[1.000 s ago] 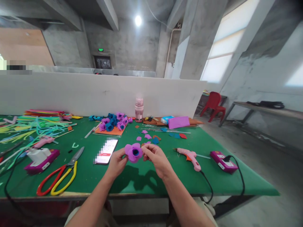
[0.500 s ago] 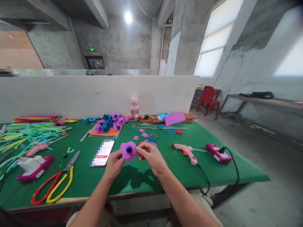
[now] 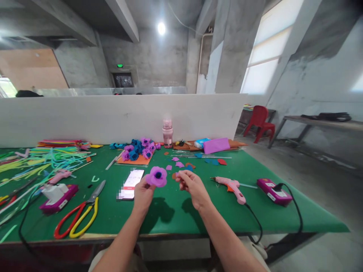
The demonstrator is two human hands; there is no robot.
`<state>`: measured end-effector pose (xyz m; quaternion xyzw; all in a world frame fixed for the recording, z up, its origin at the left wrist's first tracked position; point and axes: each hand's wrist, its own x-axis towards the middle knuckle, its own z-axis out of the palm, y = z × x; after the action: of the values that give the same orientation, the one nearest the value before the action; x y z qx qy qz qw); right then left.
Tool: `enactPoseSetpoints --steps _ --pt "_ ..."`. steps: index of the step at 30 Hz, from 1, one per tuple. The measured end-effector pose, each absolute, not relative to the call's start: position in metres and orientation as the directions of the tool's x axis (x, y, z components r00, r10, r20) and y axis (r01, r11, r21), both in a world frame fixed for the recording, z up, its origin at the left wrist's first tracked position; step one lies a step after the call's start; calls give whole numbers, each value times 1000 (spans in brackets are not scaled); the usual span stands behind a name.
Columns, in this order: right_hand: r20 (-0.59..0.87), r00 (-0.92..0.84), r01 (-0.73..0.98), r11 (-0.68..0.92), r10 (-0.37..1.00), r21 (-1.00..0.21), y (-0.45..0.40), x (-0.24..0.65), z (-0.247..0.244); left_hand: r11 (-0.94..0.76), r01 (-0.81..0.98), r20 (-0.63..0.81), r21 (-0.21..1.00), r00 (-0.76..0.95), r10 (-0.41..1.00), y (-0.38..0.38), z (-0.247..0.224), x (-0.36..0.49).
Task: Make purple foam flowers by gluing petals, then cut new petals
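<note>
My left hand is closed on a purple paper flower with a dark blue centre, held above the green table in front of the phone. The bloom faces me and its petals are spread. To its right and apart from it, my right hand has thumb and fingers pinched together. A bit of purple shows at those fingertips, but I cannot tell whether it is held or lies on the table behind. Loose purple petals and blue and brown pieces lie just beyond the hands.
A pink glue gun lies right, near a purple power strip. Red-and-yellow scissors lie left, by another power strip. Finished flowers are piled at the back beside a pink bottle. Colourful strips cover the far left.
My right hand has come away from the flower's edge to the right. The flower stays in my left hand, turned slightly. The view has shifted a little to the left.
</note>
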<state>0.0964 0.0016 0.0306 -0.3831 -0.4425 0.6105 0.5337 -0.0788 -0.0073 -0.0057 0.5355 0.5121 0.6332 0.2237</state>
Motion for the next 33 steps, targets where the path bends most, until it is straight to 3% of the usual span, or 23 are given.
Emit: enactPoseSetpoints --steps 7,15,22,33 --pt "74 -203 -369 -6 976 -930 -15 81 37 -370 221 430 902 -408 805 -7 -1 -74" --pt "75 -174 -359 8 982 -933 -13 84 41 -525 252 578 813 -243 779 -9 -7 -82" --pt "120 -198 -304 55 973 -951 -15 80 39 -573 275 620 772 -132 773 -11 -7 -81" --pt "128 -160 -274 81 979 -958 -12 82 37 -470 225 510 854 -178 842 -10 -15 -72"
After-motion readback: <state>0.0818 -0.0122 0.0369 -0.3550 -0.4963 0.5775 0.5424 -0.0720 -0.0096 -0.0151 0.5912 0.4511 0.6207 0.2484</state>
